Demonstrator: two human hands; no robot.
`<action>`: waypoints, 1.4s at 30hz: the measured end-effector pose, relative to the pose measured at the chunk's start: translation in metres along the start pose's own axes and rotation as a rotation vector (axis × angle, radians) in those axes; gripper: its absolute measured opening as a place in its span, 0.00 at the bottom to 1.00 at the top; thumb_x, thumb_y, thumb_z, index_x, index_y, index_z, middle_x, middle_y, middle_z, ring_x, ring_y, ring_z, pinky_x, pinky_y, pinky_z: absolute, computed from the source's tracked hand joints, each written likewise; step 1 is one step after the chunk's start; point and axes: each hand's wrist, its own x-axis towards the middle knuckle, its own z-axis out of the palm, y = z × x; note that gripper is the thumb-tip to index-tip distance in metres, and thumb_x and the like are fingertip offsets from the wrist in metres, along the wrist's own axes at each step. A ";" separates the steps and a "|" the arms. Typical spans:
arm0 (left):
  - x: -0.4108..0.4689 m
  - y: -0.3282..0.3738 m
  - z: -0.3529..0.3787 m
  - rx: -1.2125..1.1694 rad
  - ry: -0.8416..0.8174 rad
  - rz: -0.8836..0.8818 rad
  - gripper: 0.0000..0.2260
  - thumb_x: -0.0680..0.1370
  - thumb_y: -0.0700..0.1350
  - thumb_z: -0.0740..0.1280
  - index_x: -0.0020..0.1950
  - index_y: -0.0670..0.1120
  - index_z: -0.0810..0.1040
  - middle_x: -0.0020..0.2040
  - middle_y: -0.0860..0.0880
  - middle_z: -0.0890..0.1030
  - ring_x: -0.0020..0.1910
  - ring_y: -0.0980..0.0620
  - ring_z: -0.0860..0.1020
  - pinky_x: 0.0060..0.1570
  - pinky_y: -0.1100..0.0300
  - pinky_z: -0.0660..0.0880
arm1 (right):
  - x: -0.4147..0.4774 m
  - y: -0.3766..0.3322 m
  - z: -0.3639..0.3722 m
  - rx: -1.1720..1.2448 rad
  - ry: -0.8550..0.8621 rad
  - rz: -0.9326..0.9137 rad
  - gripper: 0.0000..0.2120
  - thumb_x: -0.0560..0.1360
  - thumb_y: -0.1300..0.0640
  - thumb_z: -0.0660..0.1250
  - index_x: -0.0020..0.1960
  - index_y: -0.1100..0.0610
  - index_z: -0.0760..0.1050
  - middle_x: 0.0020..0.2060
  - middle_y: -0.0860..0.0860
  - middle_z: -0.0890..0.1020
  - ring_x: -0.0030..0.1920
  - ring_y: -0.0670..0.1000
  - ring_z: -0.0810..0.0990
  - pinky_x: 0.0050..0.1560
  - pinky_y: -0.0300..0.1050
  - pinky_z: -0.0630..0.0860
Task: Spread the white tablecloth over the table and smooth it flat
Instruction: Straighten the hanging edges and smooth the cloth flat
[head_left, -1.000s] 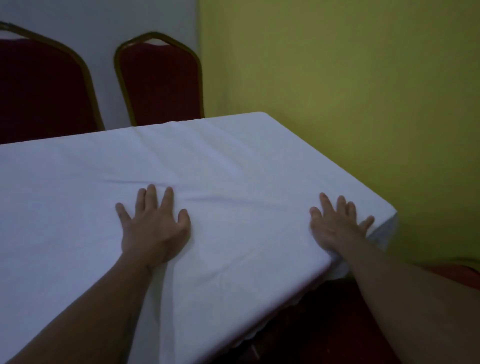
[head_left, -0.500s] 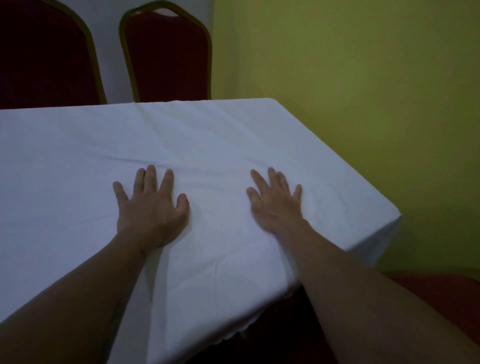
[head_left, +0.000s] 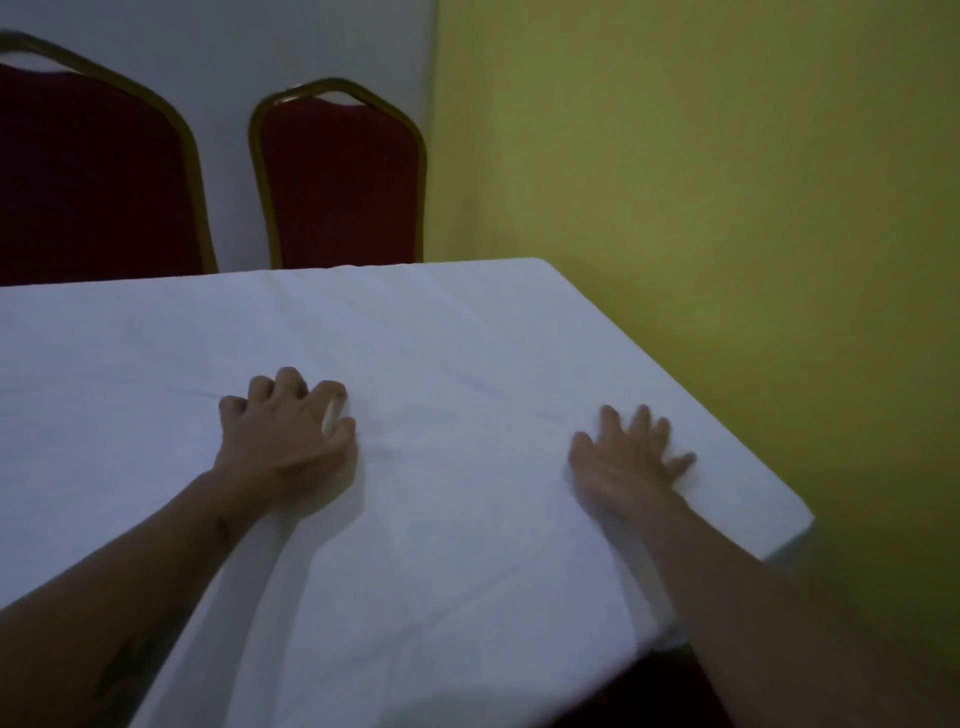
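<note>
The white tablecloth (head_left: 415, 545) is spread over the worktop, and its long axis is seen to run from the left edge of the view toward the right-hand end, where a corner (head_left: 795, 525) is draped over and hangs down. The near hem (head_left: 670, 642) is seen falling over the near edge; what lies below it is lost in dark shadow and cannot be made out. The cloth is cut off at the left and at the bottom of the view, so its full length cannot be told. The worktop itself is wholly covered and hidden.

Both forearms are laid across the cloth from the near side. The left hand (head_left: 285, 441) is pressed on the cloth with its fingers curled, and a small fold of fabric appears to be pinched between thumb and forefinger, though this is hard to tell in the dim light. The right hand (head_left: 626, 465) is laid palm down with its fingers spread, blurred, near the right-hand end. The hands are held well apart, with smooth cloth between them and faint creases (head_left: 467, 384) just beyond.

Past the far edge, two red chairs (head_left: 337, 187) with gold frames are set against a grey wall (head_left: 218, 57); the left one is cut off. A yellow-green wall (head_left: 701, 208) is seen to the right.
</note>
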 end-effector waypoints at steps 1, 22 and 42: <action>0.011 -0.003 0.000 -0.026 0.000 -0.006 0.26 0.76 0.61 0.50 0.72 0.55 0.66 0.66 0.45 0.69 0.66 0.43 0.65 0.66 0.41 0.60 | 0.001 -0.024 0.002 0.021 0.017 -0.170 0.26 0.78 0.45 0.51 0.75 0.47 0.58 0.79 0.56 0.52 0.79 0.58 0.47 0.73 0.70 0.43; 0.106 0.049 0.050 0.082 0.047 -0.422 0.32 0.78 0.65 0.45 0.79 0.53 0.48 0.81 0.41 0.47 0.79 0.39 0.42 0.70 0.26 0.42 | 0.194 0.009 0.008 -0.029 -0.014 -0.371 0.26 0.80 0.38 0.45 0.77 0.35 0.48 0.80 0.46 0.48 0.79 0.51 0.47 0.73 0.71 0.42; 0.155 -0.035 0.023 -0.109 0.345 -0.307 0.17 0.82 0.48 0.57 0.70 0.50 0.74 0.68 0.44 0.73 0.67 0.42 0.69 0.65 0.42 0.66 | 0.121 -0.238 0.033 -0.012 -0.111 -1.054 0.26 0.81 0.42 0.45 0.79 0.40 0.49 0.81 0.49 0.47 0.80 0.54 0.42 0.73 0.70 0.36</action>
